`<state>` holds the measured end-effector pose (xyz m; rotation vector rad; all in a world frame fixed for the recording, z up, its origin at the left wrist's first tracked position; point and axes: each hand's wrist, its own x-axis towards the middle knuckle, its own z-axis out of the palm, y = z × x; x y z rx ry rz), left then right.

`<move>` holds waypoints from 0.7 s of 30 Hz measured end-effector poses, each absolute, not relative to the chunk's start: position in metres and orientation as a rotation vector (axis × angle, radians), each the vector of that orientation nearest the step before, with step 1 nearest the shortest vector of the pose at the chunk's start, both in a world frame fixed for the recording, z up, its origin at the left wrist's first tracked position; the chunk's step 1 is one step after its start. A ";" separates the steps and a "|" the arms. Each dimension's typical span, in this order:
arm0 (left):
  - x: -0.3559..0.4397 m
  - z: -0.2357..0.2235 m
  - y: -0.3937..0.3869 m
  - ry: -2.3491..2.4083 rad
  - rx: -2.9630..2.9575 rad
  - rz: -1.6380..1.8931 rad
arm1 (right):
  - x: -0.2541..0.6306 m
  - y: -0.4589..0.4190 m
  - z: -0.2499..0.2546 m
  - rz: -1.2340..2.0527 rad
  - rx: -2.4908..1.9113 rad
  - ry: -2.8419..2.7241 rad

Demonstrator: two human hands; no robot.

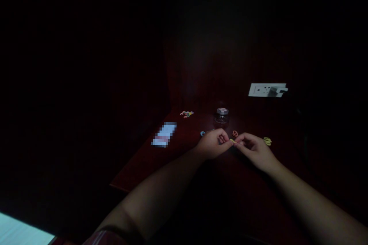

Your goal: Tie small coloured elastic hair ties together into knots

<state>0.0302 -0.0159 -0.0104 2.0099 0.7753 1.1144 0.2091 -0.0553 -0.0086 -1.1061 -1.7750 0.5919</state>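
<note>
1. Sleeve (pixel 105 238), dark with pale stripes, shows at 8 o'clock from the small yellow band (pixel 233 141); every direction below is read from that band, with 12 o'clock pointing away from the wearer. A pale, bright surface (pixel 23 229) lies lower still in the left corner of the view, also around 8 o'clock.

2. The left hand (pixel 211 144) reaches in from 8 o'clock. Its thumb and forefinger are closed together at the tips, pinching the yellow band, and the other fingers curl in towards the palm.

3. The right hand (pixel 258 154) comes in from 4 o'clock. Thumb and forefinger pinch the same band from the other side, the remaining fingers loosely bent. The two sets of fingertips are very close together, the band between them; its exact shape is too small to tell.

4. Yellow rings (pixel 267 141) lie in a little cluster on the dark red counter (pixel 138 168) at 3 o'clock, just beyond the right hand.

5. Orange-red rings (pixel 235 133) sit at 12 o'clock, near the fingertips.

6. A blue ring (pixel 202 133) rests between 9 and 10 o'clock, beside the left hand.

7. A blurred-out bright phone-like rectangle (pixel 164 134) lies at 9 o'clock, well apart from the hands.

8. A clear lidded jar (pixel 222 116) stands upright at 11 o'clock.

9. Mixed-colour rings (pixel 186 114) are scattered in a loose group at 10 o'clock.

10. A white socket panel (pixel 263 90), a plug (pixel 279 91) in its right end, is on the wall between 1 and 2 o'clock.
</note>
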 end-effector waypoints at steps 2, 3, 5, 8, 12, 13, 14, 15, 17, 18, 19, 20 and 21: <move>0.031 -0.011 -0.015 0.758 2.003 1.112 | 0.211 -0.055 -0.010 0.609 -1.104 -1.771; 0.031 -0.011 -0.015 0.745 2.000 1.107 | 0.211 -0.055 -0.010 0.616 -1.104 -1.768; 0.031 -0.011 -0.015 0.739 1.977 1.101 | 0.211 -0.054 -0.011 0.626 -1.105 -1.771; 0.030 -0.010 -0.016 0.758 1.963 1.085 | 0.210 -0.054 -0.012 0.633 -1.098 -1.790; 0.029 -0.008 -0.016 0.792 1.990 1.069 | 0.208 -0.054 -0.012 0.634 -1.084 -1.812; 0.028 -0.007 -0.017 0.808 1.993 1.065 | 0.207 -0.055 -0.011 0.637 -1.084 -1.815; 0.028 -0.007 -0.017 0.826 1.998 1.065 | 0.207 -0.055 -0.011 0.642 -1.087 -1.816; 0.027 -0.006 -0.017 0.845 2.006 1.068 | 0.206 -0.055 -0.011 0.647 -1.087 -1.815; 0.026 -0.005 -0.017 0.862 2.028 1.081 | 0.205 -0.056 -0.011 0.652 -1.085 -1.810; 0.026 -0.005 -0.017 0.852 2.035 1.086 | 0.204 -0.056 -0.010 0.651 -1.083 -1.807; 0.025 -0.005 -0.017 0.833 2.038 1.088 | 0.204 -0.056 -0.010 0.649 -1.081 -1.806; 0.025 -0.006 -0.016 0.810 2.037 1.091 | 0.204 -0.055 -0.011 0.649 -1.079 -1.805; 0.025 -0.006 -0.015 0.787 2.037 1.096 | 0.203 -0.055 -0.011 0.648 -1.079 -1.803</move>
